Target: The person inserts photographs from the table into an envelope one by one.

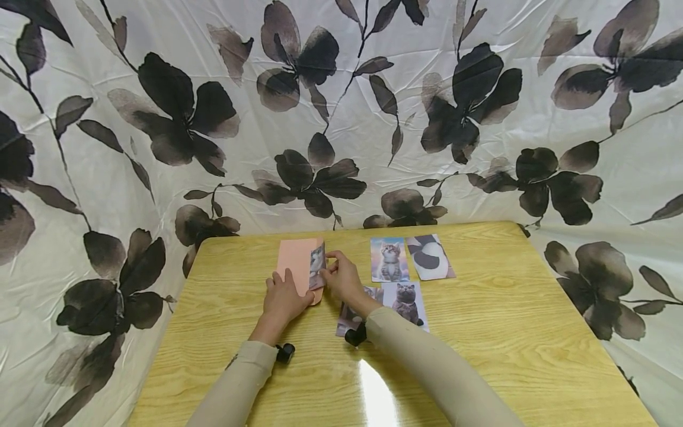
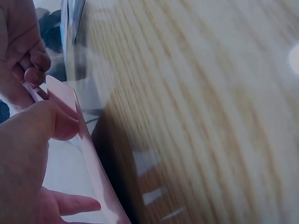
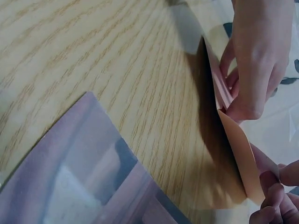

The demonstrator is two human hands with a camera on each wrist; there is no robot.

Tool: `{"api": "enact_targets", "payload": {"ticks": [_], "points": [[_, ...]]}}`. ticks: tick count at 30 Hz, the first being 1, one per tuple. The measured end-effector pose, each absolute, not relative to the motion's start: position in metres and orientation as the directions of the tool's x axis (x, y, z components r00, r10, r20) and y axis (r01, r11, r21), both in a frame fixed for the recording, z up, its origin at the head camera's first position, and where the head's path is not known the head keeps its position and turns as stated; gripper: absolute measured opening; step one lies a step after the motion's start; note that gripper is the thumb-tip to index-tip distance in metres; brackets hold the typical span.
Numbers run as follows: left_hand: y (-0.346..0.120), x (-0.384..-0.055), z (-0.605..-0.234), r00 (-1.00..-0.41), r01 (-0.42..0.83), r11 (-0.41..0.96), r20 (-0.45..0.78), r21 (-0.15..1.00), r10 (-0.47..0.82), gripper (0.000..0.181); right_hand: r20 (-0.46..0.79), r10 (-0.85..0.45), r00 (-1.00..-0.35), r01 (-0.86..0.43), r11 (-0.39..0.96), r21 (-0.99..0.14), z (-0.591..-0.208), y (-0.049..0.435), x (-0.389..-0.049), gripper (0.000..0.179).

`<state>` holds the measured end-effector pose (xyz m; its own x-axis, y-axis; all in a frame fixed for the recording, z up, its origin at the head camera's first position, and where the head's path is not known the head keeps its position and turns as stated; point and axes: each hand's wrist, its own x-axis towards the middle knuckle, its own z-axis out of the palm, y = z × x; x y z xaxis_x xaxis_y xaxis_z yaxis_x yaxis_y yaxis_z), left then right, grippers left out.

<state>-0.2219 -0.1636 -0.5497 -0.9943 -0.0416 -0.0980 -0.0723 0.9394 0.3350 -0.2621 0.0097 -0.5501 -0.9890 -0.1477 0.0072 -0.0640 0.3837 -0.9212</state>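
On the left part of the table lies a peach envelope [image 1: 292, 258], its opening and flap facing right. My left hand [image 1: 285, 301] rests on it with fingers spread, the thumb [image 2: 63, 122] at the opening's edge. A cat picture card [image 1: 317, 268] sits partly inside the envelope, its right part showing. My right hand [image 1: 344, 279] pinches that card by its right edge, between thumb and fingertips. In the right wrist view, the envelope's flap [image 3: 237, 147] stands raised off the tabletop beside these fingertips [image 3: 273, 200].
Right of the envelope lie a kitten card [image 1: 390, 260], a black-and-white picture card [image 1: 429, 257] and a grey cat card [image 1: 407, 301]. Another card [image 1: 348, 321] is partly hidden under my right wrist. The yellow wooden table [image 1: 512, 332] meets a floral cloth [image 1: 384, 118] at the back.
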Motion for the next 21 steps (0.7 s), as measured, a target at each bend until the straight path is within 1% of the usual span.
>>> {"api": "enact_targets", "payload": {"ticks": [7, 12, 21], "points": [[-0.166, -0.22, -0.551, -0.994, -0.07, 0.938, -0.104, 0.338, -0.037, 0.097, -0.01, -0.141, -0.99, -0.046, 0.387, -0.921, -0.553, 0.008, -0.264, 0.046], [-0.167, -0.221, -0.551, -0.995, -0.064, 0.937, -0.091, 0.342, -0.035, 0.096, -0.028, -0.113, -0.993, -0.021, 0.404, -0.915, -0.555, 0.007, -0.267, 0.045], [-0.169, -0.22, -0.551, -0.994, -0.069, 0.929, -0.1, 0.363, -0.035, 0.096, -0.108, -0.099, -0.989, 0.061, 0.396, -0.916, -0.563, 0.008, -0.27, 0.039]]}}
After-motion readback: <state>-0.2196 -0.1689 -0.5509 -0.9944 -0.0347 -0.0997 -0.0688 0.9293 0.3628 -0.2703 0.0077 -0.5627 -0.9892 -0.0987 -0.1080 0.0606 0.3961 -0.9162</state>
